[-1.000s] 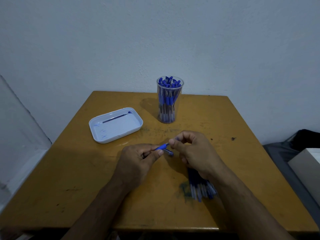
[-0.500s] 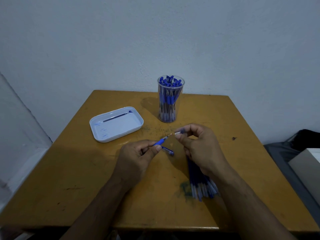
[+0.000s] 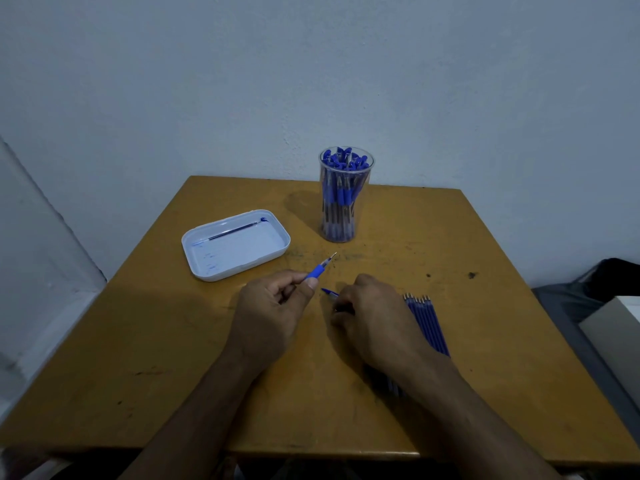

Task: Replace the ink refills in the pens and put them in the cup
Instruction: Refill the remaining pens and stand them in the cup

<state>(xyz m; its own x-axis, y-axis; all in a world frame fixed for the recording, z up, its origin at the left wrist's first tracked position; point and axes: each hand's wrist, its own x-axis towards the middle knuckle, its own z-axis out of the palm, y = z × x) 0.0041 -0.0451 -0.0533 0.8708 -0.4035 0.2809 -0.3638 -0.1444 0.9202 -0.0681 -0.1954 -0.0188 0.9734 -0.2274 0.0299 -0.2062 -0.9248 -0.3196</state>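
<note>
Fingers of the left hand (image 3: 273, 308) curl around a pen (image 3: 320, 269), pinching it at its blue grip so the bare metal tip points up and away toward the far edge of the worktop (image 3: 485, 341); most of the barrel is hidden inside the fist. Just to the right, the right hand (image 3: 372, 315) rests knuckles-up on the worktop with its fingers bent down onto a small blue piece (image 3: 329, 292), of which only a short end pokes out on the left side; whether the fingertips actually pinch it or merely lie on it cannot be told. Partly under that hand and wrist lies a bundle of blue ink refills (image 3: 427, 323), side by side, their metal tips lined up at the far end and their length running back toward the person. Farther out, a clear cup (image 3: 345, 195) stands upright near the far edge, packed with blue pens whose caps crowd the rim. Left of the cup and well apart from it sits a shallow white tray (image 3: 277, 252), set at a slant, with a single thin refill (image 3: 233, 231) lying along its far side and some blue ink smudges on its floor. Dark marks and scuffs speckle the yellow-brown surface between the cup and the two hands.
</note>
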